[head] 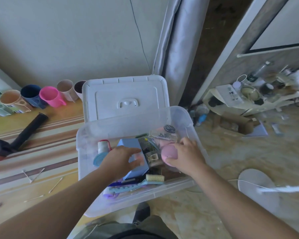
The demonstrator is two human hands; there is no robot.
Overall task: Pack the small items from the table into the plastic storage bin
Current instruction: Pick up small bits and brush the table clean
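Clear plastic storage bin (183,184) at counter (24,185) edge, white lid (126,97) propped behind it. Inside bin: bristle brush (154,178) nearest, blue angular box (133,145) under left hand (122,162), fingers spread and relaxed. Right hand (186,156) grips smooth pink rounded item (168,152) inside bin. Left of bin: thin cotton swabs (55,185); farther, black tube (28,131), row of plastic mugs (50,96).
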